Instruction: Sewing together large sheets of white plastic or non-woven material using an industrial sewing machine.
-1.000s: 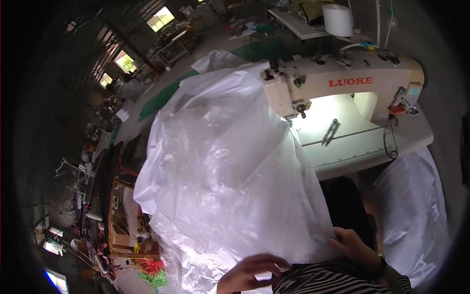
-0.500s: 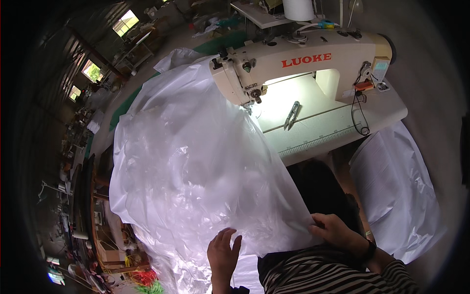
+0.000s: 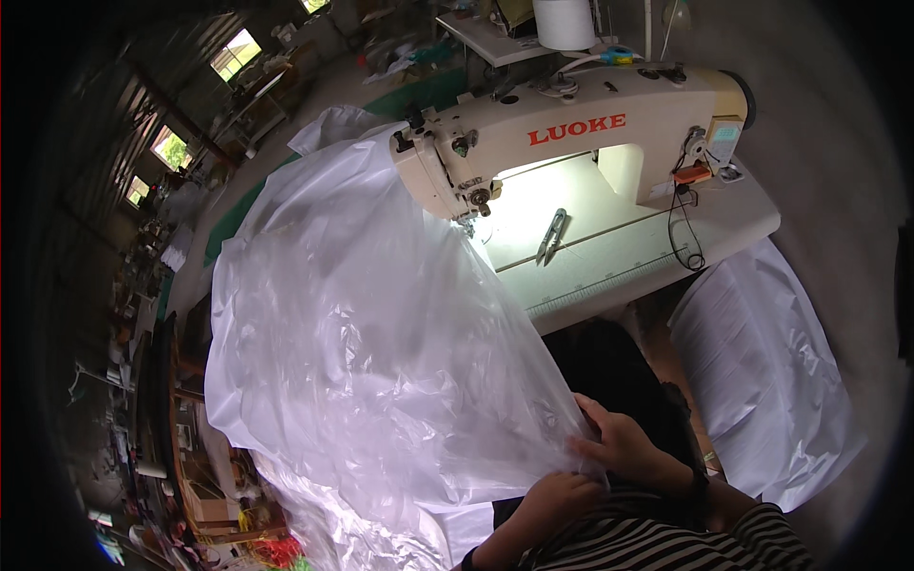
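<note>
My right hand [image 3: 624, 443] is clamped on the near corner of a large clear plastic bag [image 3: 371, 333], thumb and fingers pinching the film where it gathers to a point above my lap. My left hand [image 3: 557, 497] sits just below and to the left of that corner, curled into a loose fist against the underside of the film; I cannot tell whether it actually pinches the plastic or only presses against it. Both forearms come in from the lower edge in striped sleeves [image 3: 657, 547].

The bag billows up and away from me, spreading wide to my left and forward. Its far end drapes over the left end of the sewing table [image 3: 666, 238] and lies against the head of a cream-coloured industrial sewing machine [image 3: 571, 124], close to the needle end. The film is wrinkled and semi-transparent.

On the lit table bed, right of the needle, lies a pair of thread snips [image 3: 550, 235], well apart from the bag. A black cable [image 3: 684, 233] loops down from the machine's right side onto the table. A white thread cone [image 3: 564, 21] stands behind the machine.

To my right, below the table edge, stands a bulky white sack [image 3: 762, 371] of ribbed-looking material, apart from both hands. Workshop clutter and windows [image 3: 171, 147] occupy the far left.
</note>
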Motion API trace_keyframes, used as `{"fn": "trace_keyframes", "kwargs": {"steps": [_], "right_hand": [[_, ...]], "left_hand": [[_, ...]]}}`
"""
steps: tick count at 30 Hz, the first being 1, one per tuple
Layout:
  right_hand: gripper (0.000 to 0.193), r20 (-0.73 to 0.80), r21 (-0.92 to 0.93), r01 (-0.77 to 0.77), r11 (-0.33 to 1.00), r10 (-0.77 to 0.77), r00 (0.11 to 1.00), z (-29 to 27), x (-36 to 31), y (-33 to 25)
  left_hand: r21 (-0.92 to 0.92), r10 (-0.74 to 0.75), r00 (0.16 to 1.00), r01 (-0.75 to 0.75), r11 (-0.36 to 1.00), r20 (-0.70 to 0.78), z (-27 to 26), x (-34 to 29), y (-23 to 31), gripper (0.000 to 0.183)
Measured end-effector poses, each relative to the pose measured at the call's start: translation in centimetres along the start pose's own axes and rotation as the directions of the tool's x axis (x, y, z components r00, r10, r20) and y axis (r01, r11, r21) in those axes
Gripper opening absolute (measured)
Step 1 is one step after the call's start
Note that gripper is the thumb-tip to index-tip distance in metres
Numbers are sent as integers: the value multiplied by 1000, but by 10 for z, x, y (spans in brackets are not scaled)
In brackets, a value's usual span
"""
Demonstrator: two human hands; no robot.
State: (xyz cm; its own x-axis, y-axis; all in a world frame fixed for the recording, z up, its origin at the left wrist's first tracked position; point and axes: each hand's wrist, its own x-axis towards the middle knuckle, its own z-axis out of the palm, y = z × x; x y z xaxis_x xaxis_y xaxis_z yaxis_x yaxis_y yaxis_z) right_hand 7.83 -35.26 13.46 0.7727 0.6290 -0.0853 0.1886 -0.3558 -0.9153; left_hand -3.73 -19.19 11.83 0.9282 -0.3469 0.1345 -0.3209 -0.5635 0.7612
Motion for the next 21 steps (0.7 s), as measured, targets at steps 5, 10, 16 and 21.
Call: {"fn": "trace_keyframes", "kwargs": {"steps": [5, 10, 16, 21], "right_hand": [[47, -47, 111, 20, 994, -15, 999, -8, -2, -8], [45, -16, 164, -40, 986, 43, 999, -16, -9, -18], [49, 27, -329, 243, 913, -248, 968, -13, -1, -25], [55, 147, -533, 267, 803, -222, 964, 15, 18, -17]], "left_hand": [[-67, -763, 195, 978, 196, 616, -22, -100, -70, 51], [-970, -858, 460, 31, -243, 230, 30, -175, -141, 72], [-713, -744, 248, -573, 404, -621, -25, -209, -137, 63], [-571, -686, -125, -459, 680, -716, -79, -232, -122, 62]]}}
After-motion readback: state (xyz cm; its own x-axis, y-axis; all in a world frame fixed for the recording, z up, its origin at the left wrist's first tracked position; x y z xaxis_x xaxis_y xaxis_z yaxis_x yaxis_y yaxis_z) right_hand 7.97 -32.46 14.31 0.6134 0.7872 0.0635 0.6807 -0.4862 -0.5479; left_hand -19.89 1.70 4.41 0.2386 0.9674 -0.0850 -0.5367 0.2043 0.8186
